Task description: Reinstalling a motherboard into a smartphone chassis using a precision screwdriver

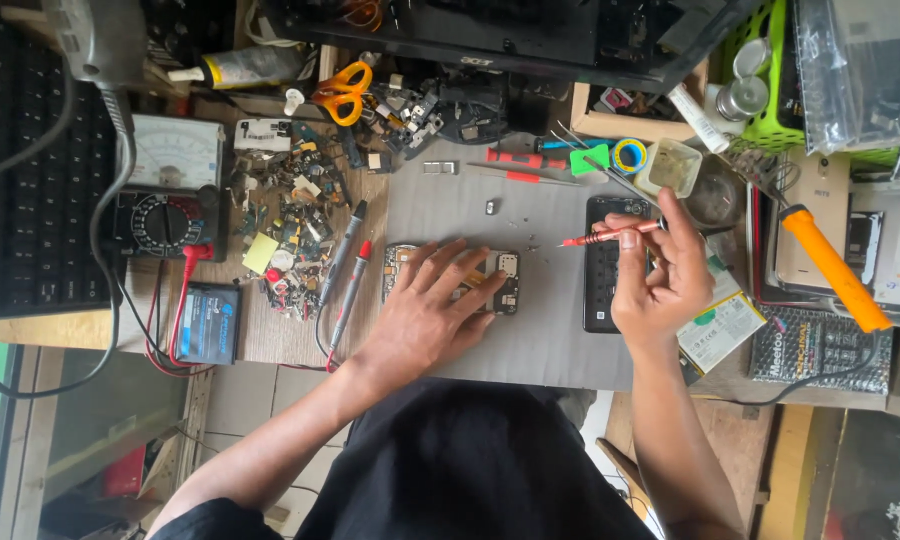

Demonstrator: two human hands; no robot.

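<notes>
Now left hand (425,310) flat, pressing opened phone (500,280) at frame centre on counter (550,340); exposed board looks fragile, light, so hold edges. Right hand (660,285) pinches red screwdriver (610,235), thin, stiff, right of centre.

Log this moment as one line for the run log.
left hand: flat on opened phone | right hand: holds red screwdriver, raised over black back cover | surface: grey mat

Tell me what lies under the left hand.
The left hand presses on an opened phone showing its circuit board, lying on a grey mat. The phone's middle is covered.
</notes>
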